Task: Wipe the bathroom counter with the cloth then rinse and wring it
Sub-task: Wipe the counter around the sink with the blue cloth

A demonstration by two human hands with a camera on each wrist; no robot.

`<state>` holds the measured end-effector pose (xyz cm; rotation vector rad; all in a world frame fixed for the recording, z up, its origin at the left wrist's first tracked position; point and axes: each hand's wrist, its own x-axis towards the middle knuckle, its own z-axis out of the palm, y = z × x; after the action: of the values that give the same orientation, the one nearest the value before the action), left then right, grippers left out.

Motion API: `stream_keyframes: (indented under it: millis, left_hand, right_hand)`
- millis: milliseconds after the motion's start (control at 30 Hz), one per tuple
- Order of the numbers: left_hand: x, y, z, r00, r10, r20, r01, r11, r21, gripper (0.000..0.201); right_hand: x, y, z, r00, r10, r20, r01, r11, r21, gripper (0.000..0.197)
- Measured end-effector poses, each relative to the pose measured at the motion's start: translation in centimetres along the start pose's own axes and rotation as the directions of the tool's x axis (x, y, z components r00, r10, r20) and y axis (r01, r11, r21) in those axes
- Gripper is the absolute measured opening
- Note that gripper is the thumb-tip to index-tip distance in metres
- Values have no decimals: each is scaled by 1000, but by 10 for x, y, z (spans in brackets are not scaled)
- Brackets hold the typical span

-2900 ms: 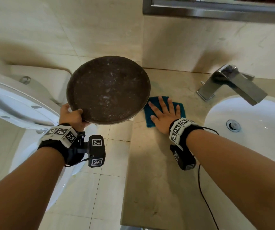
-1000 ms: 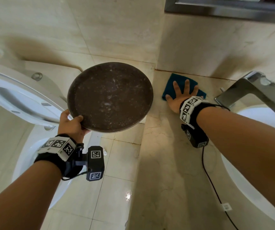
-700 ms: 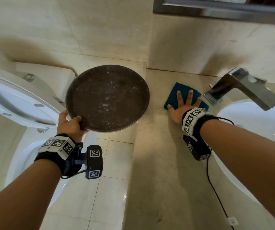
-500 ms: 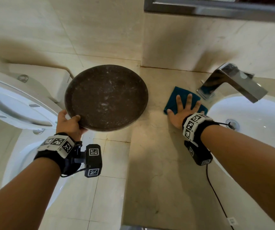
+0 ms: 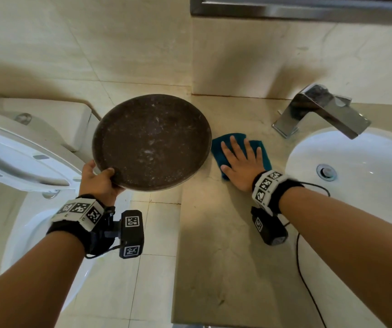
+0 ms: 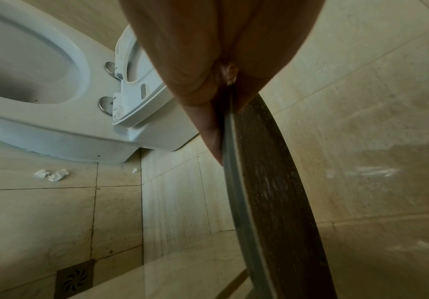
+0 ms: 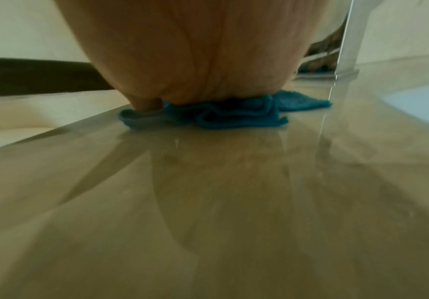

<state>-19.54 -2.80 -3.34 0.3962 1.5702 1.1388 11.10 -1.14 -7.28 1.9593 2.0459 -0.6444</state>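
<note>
The teal cloth lies flat on the beige counter, its longer side running roughly left to right, from beside the counter's left edge toward the basin; its near edge is bunched into soft folds in the right wrist view, with one flat corner reaching out to the right. It sits toward the back of the counter, short of the wall and to the left of the chrome faucet. Bare counter stretches in front of it toward the person, while on the right the white basin closes in and on the left the counter drops off to the tiled floor. The right hand lies spread on top of the cloth, fingers straight and fanned, palm pressing down, gripping nothing. The left hand grasps the near rim of a round dark tray, thumb on top and fingers curled beneath, holding it up beside the counter's left edge, over the floor next to the toilet; whether the tray's far rim overlaps the counter edge is hard to say from here.
</note>
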Motion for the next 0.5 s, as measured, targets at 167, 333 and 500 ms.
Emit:
stream_keyframes:
  millis: [167,333,500]
  left_hand:
    - [7,0,-2,1000,14,4,-14,1000,-12,53]
    - [14,4,-16,1000,-7,10,7,1000,-23,52]
    - [16,8,-18,1000,-5,-15,3,997,-77,55]
  right_hand:
    - [27,37,-28,984,176,6,-176,982,61,61]
    - [-4,48,-10,978,208,-15,-208,978,18,62]
    - [-3,-1,-1,998,36,60,-34,999,-39,65]
